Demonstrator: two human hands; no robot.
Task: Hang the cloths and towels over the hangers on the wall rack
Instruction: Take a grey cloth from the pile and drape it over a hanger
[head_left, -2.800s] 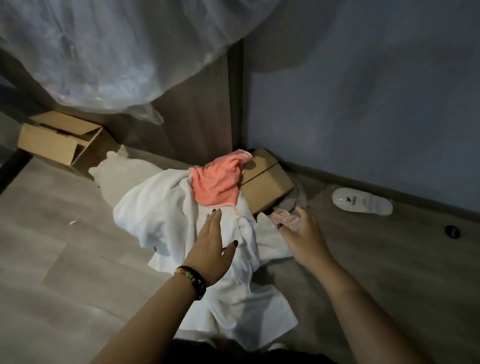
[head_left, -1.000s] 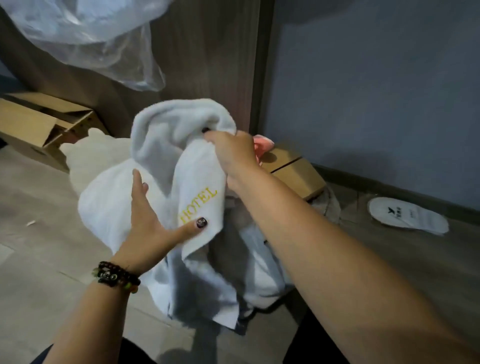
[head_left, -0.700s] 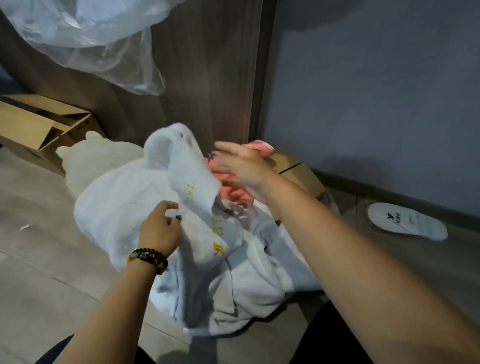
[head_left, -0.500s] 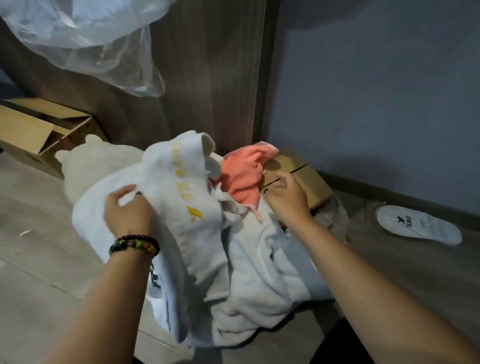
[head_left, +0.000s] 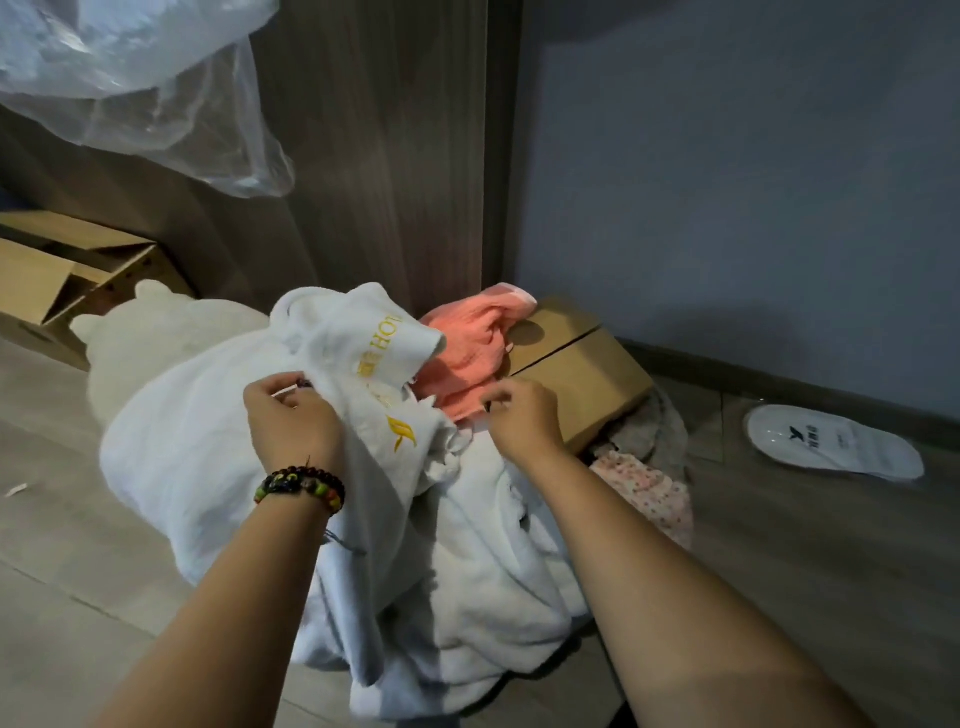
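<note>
Floor (head_left: 62, 545): pale wood-look planks, seams visible, running out to the left of the left hand (head_left: 293, 423). Beyond the hands: dark wood-grain panel (head_left: 374, 156), upright, meeting a plain grey-blue wall (head_left: 727, 182) at a vertical corner edge. Dark skirting board (head_left: 779, 387) ran along the wall's foot, to the right of the right hand (head_left: 524, 418). Light was dim and even; soft shadows lay across the wall. No source in view.
</note>
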